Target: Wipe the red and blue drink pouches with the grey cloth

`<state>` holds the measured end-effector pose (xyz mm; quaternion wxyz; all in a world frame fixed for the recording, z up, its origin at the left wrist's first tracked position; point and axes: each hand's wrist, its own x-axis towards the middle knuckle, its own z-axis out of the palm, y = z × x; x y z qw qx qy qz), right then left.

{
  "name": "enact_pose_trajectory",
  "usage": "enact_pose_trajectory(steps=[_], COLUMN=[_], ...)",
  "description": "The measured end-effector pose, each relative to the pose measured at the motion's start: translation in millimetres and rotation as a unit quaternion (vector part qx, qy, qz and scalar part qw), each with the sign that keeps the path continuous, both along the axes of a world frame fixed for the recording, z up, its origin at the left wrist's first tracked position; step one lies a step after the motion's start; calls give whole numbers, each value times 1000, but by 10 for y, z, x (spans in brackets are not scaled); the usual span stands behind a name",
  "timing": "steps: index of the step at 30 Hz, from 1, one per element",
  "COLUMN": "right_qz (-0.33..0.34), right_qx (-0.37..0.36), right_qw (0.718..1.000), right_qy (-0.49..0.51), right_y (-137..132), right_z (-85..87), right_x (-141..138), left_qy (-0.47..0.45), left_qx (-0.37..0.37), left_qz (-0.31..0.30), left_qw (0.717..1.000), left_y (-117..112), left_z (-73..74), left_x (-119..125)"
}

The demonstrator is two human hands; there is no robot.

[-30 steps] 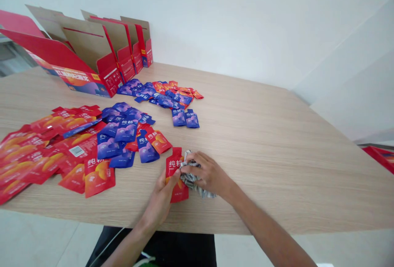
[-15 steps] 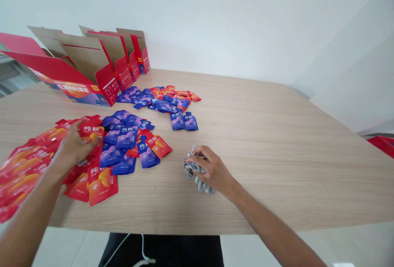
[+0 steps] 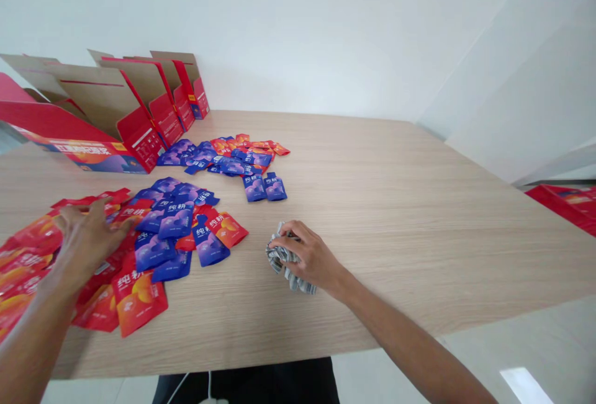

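My right hand (image 3: 311,258) rests on the wooden table (image 3: 395,205) with its fingers closed around a crumpled grey-and-white cloth (image 3: 284,264). My left hand (image 3: 88,236) lies over the heap of red pouches (image 3: 32,255) at the left, fingers spread and nothing gripped in them. A red pouch with white characters (image 3: 137,292) lies just below that hand. Blue pouches (image 3: 170,221) are mixed in to the right of the hand.
A second scatter of blue and red pouches (image 3: 233,159) lies farther back. Open red cardboard boxes (image 3: 121,112) stand in a row along the back left. Another red item (image 3: 565,202) shows past the table's right edge.
My left hand carried a red pouch from beside the cloth to the left pile and let it go; its fingers are now spread. The right hand stayed on the cloth.
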<state>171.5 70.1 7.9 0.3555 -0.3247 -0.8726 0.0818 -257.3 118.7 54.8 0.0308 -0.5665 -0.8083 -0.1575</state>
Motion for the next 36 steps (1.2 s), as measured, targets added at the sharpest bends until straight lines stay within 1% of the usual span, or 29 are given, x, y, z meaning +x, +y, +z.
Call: enact_pose_trajectory(steps=[4,6,7,10,12,13,15,17,19,21,23,26,28,30,33,36], right_qz=[-5,-6,-6,-4,-4,-6,-12,-19,-25,-29,-33,-42,-48,-53,-57,-57], right_qx=[7,12,14,14,14,14,14,16,18,19,23,29,27,26,30,27], right_qw=[1000,1000,1000,1000,999,999,999,999,998,998,997,996,996,995,994,993], right_qy=[2,4,7,24,32,34,37,43,49,55,61,68,70,75,85,96], right_y=[0,-5,-8,-12,-8,-5,0,0,-4,-10,-13,-11,-6,-2,0,-7], right_z=[21,40,48,64,65,65,66,70,76,84,96,119,134,147,155,151], right_x=[0,2,3,7,10,12,15,16,16,15,16,26,36,46,55,55], left_qy=[74,76,66,18,-6,-13,-20,-26,-38,-59,-84,-133,-174,-224,-318,-427], left_qx=[-53,-59,-54,-49,-69,-80,-94,-95,-97,-105,-117,-134,-142,-144,-150,-175], left_qz=[-6,-30,-53,-152,-203,-216,-221,-208,-181,-149,-117,-78,-66,-64,-71,-75], left_qw=[996,995,995,987,977,973,970,973,978,981,983,979,972,962,933,884], left_y=[46,92,120,229,329,384,500,620,746,884,1026,1205,1272,1288,1222,1080], left_z=[100,143,154,123,44,-7,-114,-206,-272,-318,-350,-378,-380,-376,-371,-356], left_x=[7,118,214,647,1005,1185,1520,1801,2018,2174,2276,2349,2363,2366,2369,2373])
